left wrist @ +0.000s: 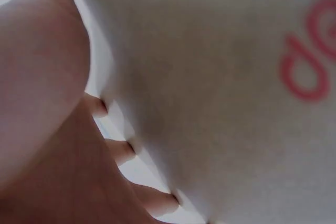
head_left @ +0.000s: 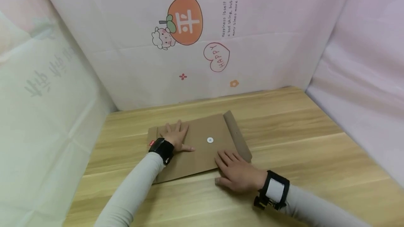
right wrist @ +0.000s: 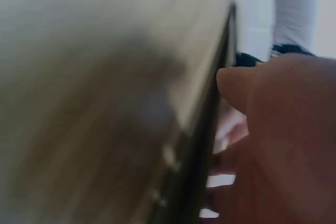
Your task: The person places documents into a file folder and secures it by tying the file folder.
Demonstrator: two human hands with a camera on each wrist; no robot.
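Observation:
A brown kraft paper file envelope (head_left: 199,160) lies flat on the wooden table, slightly turned. Its narrow flap (head_left: 237,136) is folded out at the right end, and a round white button (head_left: 210,140) sits on its face. My left hand (head_left: 175,138) rests on the envelope's left part with fingers spread and thumb pointing right. In the left wrist view, red lettering (left wrist: 310,74) shows on the surface beside those fingers. At the lower right corner, near the flap, my right hand (head_left: 238,175) lays its extended fingers on the envelope; its thumb (right wrist: 233,85) is by the near edge.
The wooden table (head_left: 318,157) extends on both sides of the envelope. A printed white cloth (head_left: 268,52) hangs behind it, with more cloth at left and right. Each wrist wears a black strap; a small red label (head_left: 151,143) shows at the envelope's left end.

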